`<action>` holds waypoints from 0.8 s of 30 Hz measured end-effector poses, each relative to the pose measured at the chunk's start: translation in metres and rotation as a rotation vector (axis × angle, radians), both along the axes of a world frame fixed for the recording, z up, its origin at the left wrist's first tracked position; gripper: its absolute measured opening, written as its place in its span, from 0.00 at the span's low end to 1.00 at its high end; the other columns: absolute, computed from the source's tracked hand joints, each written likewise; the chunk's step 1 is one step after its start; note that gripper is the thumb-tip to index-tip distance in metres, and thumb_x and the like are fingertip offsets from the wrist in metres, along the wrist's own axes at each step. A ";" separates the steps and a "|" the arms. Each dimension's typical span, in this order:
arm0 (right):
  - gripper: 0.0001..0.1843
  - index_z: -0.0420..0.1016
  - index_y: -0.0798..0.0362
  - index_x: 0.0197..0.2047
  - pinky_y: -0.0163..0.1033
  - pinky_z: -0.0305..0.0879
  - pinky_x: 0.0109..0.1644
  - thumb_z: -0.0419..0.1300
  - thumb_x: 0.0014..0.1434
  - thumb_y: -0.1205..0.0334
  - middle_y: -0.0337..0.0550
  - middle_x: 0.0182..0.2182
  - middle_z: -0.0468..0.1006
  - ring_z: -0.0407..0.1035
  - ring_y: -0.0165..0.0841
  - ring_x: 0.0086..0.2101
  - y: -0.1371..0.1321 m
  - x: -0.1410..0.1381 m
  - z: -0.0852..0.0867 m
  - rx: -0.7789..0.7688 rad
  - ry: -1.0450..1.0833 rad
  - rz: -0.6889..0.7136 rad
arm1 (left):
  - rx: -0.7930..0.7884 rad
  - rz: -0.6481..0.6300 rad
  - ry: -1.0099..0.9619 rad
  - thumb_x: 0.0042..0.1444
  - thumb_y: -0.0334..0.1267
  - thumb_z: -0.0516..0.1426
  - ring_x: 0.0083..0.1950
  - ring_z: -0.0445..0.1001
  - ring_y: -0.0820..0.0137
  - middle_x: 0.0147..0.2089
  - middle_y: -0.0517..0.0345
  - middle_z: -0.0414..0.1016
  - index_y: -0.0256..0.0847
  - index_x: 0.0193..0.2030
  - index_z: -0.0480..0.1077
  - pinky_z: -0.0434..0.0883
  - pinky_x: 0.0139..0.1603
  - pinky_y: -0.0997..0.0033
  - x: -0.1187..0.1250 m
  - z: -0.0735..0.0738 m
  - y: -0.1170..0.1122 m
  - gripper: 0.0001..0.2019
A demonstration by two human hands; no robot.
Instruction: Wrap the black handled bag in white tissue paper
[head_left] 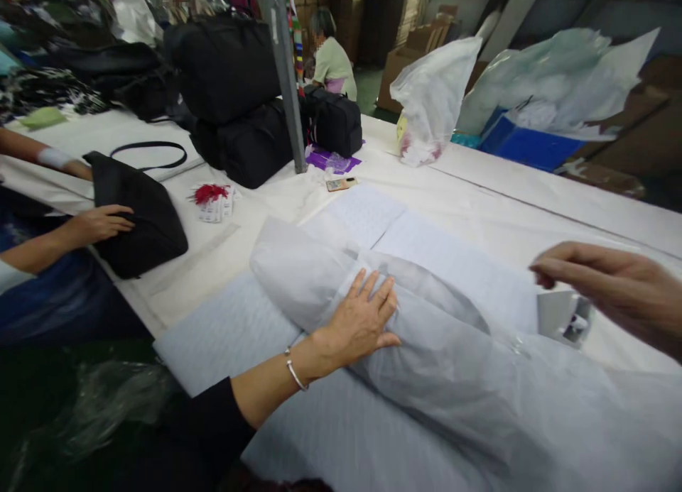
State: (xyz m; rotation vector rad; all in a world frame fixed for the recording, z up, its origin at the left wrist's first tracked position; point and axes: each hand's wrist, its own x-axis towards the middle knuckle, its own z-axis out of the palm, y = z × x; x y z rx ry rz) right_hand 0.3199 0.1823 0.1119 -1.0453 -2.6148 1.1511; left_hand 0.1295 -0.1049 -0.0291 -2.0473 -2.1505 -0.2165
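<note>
A long, soft grey cover point(426, 343) of thin sheet material lies crumpled across the table, with a fold gaping along its upper side. My left hand point(356, 325) rests flat on it with the fingers spread. Over the right side of the table my right hand point(612, 286) is raised, thumb and fingertips pressed together; whatever they may hold is hidden. Just below that hand is a small grey box point(565, 318) with little items inside, partly covered. Pale bluish sheets point(234, 329) lie beneath the grey cover.
On the left a co-worker's hands point(96, 226) handle a black bag point(141, 222). Red-stringed tags point(216, 204) and a phone-like object point(341, 184) lie nearby. Stacked black bags point(229, 73) stand by a metal post point(288, 80). A plastic bag point(434, 101) and blue bin point(527, 140) are behind.
</note>
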 end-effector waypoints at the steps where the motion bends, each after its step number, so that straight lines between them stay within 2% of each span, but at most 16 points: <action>1: 0.25 0.78 0.46 0.30 0.45 0.67 0.41 0.63 0.50 0.31 0.48 0.31 0.76 0.69 0.40 0.34 -0.029 -0.030 0.010 -0.083 -0.014 0.129 | 0.013 -0.004 0.000 0.60 0.63 0.55 0.73 0.55 0.45 0.72 0.37 0.57 0.31 0.65 0.62 0.50 0.73 0.43 0.001 0.001 0.000 0.39; 3: 0.23 0.77 0.49 0.29 0.40 0.65 0.35 0.64 0.53 0.36 0.42 0.26 0.73 0.66 0.35 0.30 -0.084 -0.088 0.021 -0.252 -0.115 0.447 | 0.034 -0.016 -0.021 0.60 0.63 0.55 0.72 0.56 0.45 0.72 0.38 0.58 0.32 0.64 0.63 0.54 0.71 0.45 0.001 0.000 0.001 0.38; 5: 0.19 0.77 0.51 0.32 0.37 0.64 0.36 0.63 0.56 0.42 0.39 0.27 0.74 0.66 0.32 0.30 -0.126 -0.136 0.017 -0.377 -0.213 0.679 | 0.042 -0.026 -0.051 0.61 0.63 0.55 0.71 0.59 0.48 0.70 0.39 0.61 0.33 0.63 0.64 0.58 0.69 0.47 0.002 -0.002 0.002 0.36; 6: 0.17 0.76 0.51 0.32 0.35 0.63 0.34 0.62 0.57 0.45 0.37 0.26 0.73 0.65 0.30 0.29 -0.140 -0.156 0.010 -0.391 -0.266 0.760 | 0.043 -0.026 -0.065 0.61 0.63 0.54 0.70 0.62 0.49 0.68 0.39 0.64 0.33 0.62 0.65 0.60 0.68 0.49 0.002 -0.004 0.002 0.35; 8: 0.13 0.75 0.52 0.30 0.33 0.59 0.31 0.62 0.56 0.50 0.34 0.24 0.71 0.63 0.28 0.28 -0.152 -0.185 -0.007 -0.317 -0.360 0.859 | 0.050 -0.010 -0.087 0.62 0.63 0.52 0.67 0.65 0.52 0.65 0.40 0.68 0.33 0.62 0.65 0.64 0.64 0.53 0.002 -0.006 0.002 0.35; 11: 0.10 0.73 0.52 0.28 0.33 0.58 0.30 0.63 0.54 0.55 0.33 0.22 0.70 0.61 0.27 0.26 -0.142 -0.209 -0.033 -0.151 -0.472 0.892 | 0.077 0.019 -0.099 0.62 0.63 0.52 0.66 0.66 0.53 0.66 0.38 0.65 0.32 0.64 0.63 0.65 0.63 0.54 0.004 -0.005 0.002 0.36; 13: 0.10 0.73 0.52 0.28 0.33 0.59 0.30 0.63 0.54 0.55 0.33 0.22 0.72 0.62 0.27 0.26 -0.129 -0.217 -0.044 -0.116 -0.531 0.890 | 0.092 0.013 -0.093 0.61 0.63 0.53 0.68 0.63 0.51 0.69 0.36 0.61 0.31 0.64 0.63 0.61 0.65 0.53 0.004 -0.005 0.001 0.37; 16: 0.14 0.74 0.52 0.27 0.34 0.58 0.30 0.64 0.53 0.50 0.33 0.22 0.72 0.62 0.28 0.25 -0.112 -0.222 -0.054 -0.091 -0.599 0.909 | 0.099 -0.007 -0.100 0.61 0.63 0.53 0.70 0.61 0.51 0.71 0.34 0.58 0.30 0.64 0.63 0.57 0.68 0.53 0.003 -0.004 0.000 0.38; 19: 0.17 0.75 0.52 0.27 0.34 0.56 0.29 0.66 0.51 0.46 0.33 0.21 0.70 0.60 0.28 0.25 -0.103 -0.226 -0.062 -0.069 -0.638 0.943 | 0.094 -0.008 -0.120 0.61 0.63 0.53 0.71 0.59 0.52 0.72 0.34 0.56 0.31 0.65 0.61 0.58 0.67 0.54 0.002 -0.005 0.000 0.38; 24: 0.16 0.73 0.51 0.25 0.34 0.54 0.28 0.66 0.50 0.48 0.32 0.20 0.69 0.61 0.27 0.25 -0.091 -0.232 -0.071 -0.017 -0.615 0.937 | 0.096 -0.025 -0.118 0.60 0.64 0.54 0.74 0.53 0.45 0.73 0.34 0.54 0.29 0.65 0.61 0.55 0.70 0.49 0.002 -0.007 -0.002 0.40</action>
